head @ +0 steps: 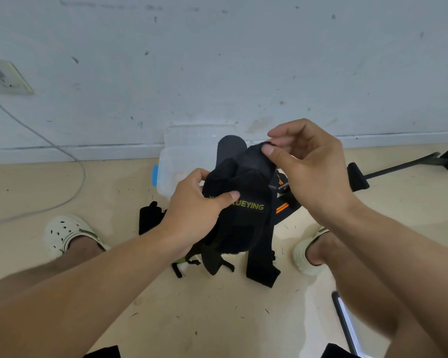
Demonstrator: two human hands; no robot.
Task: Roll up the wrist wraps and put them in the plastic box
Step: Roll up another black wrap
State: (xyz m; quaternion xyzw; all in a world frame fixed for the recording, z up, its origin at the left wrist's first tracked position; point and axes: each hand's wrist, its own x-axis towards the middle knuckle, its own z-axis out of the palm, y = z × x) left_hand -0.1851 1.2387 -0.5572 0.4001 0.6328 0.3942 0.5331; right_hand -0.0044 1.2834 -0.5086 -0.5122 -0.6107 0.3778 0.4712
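I hold a black wrist wrap [246,200] with yellow lettering up over the floor. My left hand [194,202] grips its bunched left side, thumb across the lettering. My right hand [308,164] pinches the wrap's upper end between thumb and fingers. Loose ends of the wrap hang down to the floor. Behind it stands a clear plastic box [171,161] with a blue clip, against the wall. A second black wrap with orange stripes [285,202] lies under my right hand. Another black piece [149,219] lies on the floor at the left.
My two feet in pale clogs [65,233] [308,251] flank the wraps on the beige floor. A black stand's legs [398,169] stretch along the right by the wall. A wall socket [5,78] with a grey cable is at the left. A dark bar [344,324] shows lower right.
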